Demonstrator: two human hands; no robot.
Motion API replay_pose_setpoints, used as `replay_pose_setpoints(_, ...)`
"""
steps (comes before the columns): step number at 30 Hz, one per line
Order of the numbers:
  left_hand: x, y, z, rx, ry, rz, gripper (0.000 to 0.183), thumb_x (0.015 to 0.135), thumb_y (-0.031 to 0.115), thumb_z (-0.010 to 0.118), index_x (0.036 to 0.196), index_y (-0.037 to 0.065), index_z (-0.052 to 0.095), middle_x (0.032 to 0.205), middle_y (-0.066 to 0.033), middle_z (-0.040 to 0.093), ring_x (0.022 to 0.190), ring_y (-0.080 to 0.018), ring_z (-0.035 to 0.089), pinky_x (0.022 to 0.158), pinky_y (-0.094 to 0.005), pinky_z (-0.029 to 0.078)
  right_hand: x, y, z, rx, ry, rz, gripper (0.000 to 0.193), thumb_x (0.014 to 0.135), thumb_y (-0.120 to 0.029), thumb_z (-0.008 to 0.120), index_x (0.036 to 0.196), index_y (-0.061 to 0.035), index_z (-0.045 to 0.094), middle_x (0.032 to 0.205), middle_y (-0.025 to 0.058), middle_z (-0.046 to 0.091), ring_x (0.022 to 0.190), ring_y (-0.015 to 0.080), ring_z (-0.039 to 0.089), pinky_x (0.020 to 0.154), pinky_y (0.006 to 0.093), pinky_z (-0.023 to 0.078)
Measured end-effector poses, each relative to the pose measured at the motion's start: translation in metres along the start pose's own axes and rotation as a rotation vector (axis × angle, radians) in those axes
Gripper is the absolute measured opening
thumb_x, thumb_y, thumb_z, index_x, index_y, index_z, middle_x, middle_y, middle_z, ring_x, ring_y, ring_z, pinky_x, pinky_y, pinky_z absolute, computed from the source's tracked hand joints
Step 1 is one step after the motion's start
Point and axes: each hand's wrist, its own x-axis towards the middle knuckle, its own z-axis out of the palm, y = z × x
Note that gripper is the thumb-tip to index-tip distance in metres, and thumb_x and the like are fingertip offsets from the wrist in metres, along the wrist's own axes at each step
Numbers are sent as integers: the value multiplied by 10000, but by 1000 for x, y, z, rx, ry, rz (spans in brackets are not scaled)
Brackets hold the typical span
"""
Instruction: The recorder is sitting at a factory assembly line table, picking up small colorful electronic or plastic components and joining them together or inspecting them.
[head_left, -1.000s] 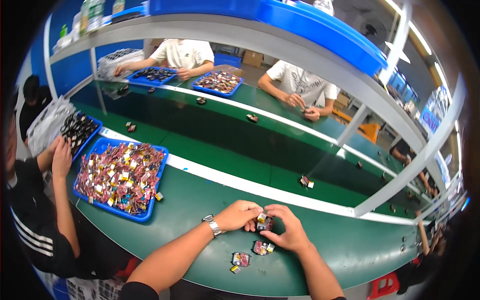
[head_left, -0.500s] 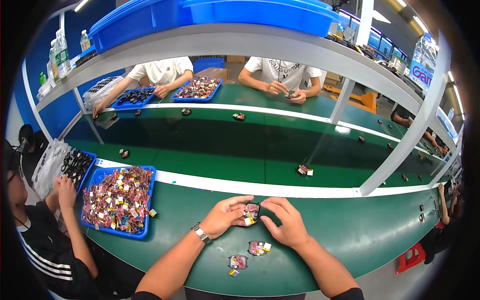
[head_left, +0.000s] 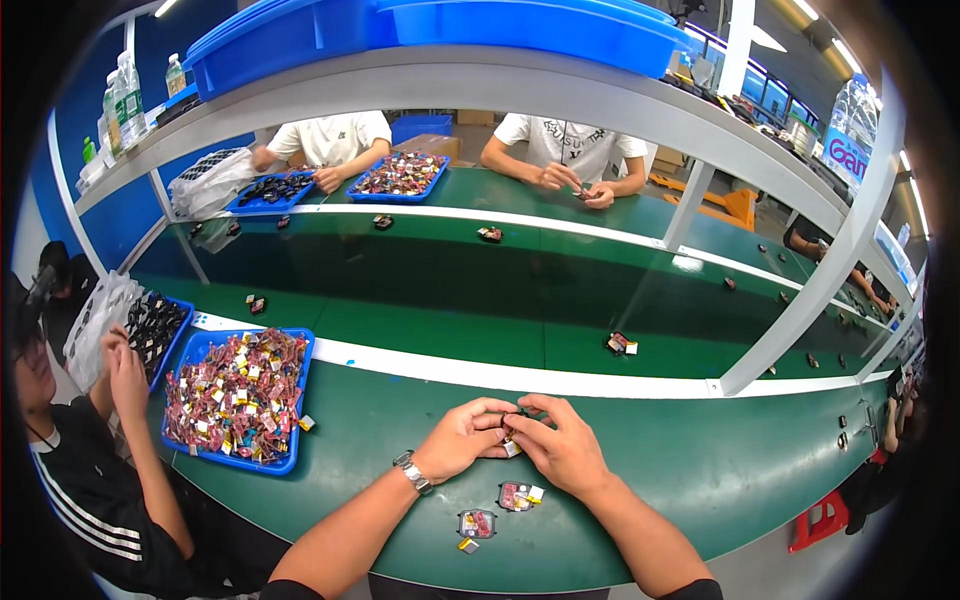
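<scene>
My left hand (head_left: 455, 440), with a metal watch on its wrist, grips a small dark watch case (head_left: 511, 446) holding a red circuit board and a white-and-yellow battery. Bent over the same case, my right hand (head_left: 570, 450) has its thumb and fingers closed at its upper edge; the fingers cover most of it. Nearer to me on the green table lie two similar watch cases, one (head_left: 515, 496) with its battery at its right side, the other (head_left: 477, 523) with a battery (head_left: 469, 546) just below it.
To the left stands a blue tray (head_left: 305, 400) heaped with red boards and batteries, beside a tray of black parts (head_left: 155, 330) and a seated co-worker (head_left: 100, 480). A white rail (head_left: 480, 376) edges the green belt (head_left: 450, 320), which carries scattered cases. Shelf posts (head_left: 830, 260) rise at right.
My right hand has moved left onto the watch case, its fingers closing at the edge and covering the red board. Pieces on the belt shifted slightly right in view.
</scene>
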Motion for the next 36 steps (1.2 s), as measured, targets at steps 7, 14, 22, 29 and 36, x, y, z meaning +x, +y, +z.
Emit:
replay_pose_setpoints(7, -3, 2, 2, 47, -1, -5, 347, 982, -18, 494, 1329, -9, 484, 1195, -124, 626, 1059, -177, 647, 923, -319, 575, 3, 5, -11, 146, -184, 29, 242, 774, -26, 752, 990, -95, 669, 1270, 98, 563, 1144, 294, 571, 907, 387, 534)
replay_pose_setpoints(14, -2, -1, 1, 78, -15, 1, 350, 979, -18, 490, 1328, -13, 487, 1201, -127, 619, 1067, -178, 642, 929, -315, 570, 3, 10, -13, 136, -192, 23, 194, 800, -95, 750, 986, -103, 691, 1290, 95, 556, 1144, 309, 563, 918, 404, 512)
replay_pose_setpoints(22, 0, -3, 0, 68, -65, -5, 400, 954, -32, 525, 1350, -16, 471, 1219, -131, 610, 1086, -172, 630, 924, -308, 556, 1, 9, -10, 151, -188, 53, 109, 830, -112, 719, 931, -81, 692, 1241, 85, 591, 1108, 295, 582, 904, 395, 512)
replay_pose_setpoints(29, -1, -3, -3, 161, -130, 76, 444, 936, -30, 566, 1367, -20, 459, 1216, -125, 611, 1064, -162, 630, 908, -308, 548, 1, 5, -6, 132, -148, 79, 105, 827, -111, 710, 927, -91, 687, 1205, 88, 623, 1104, 287, 593, 879, 382, 517)
replay_pose_setpoints(36, -3, 2, -1, 106, -105, -20, 360, 979, 0, 531, 1336, -13, 483, 1219, -118, 610, 1086, -156, 613, 930, -319, 543, 0, 6, -9, 258, -167, 88, 97, 834, -117, 707, 922, -86, 684, 1229, 68, 608, 1124, 280, 581, 899, 376, 515)
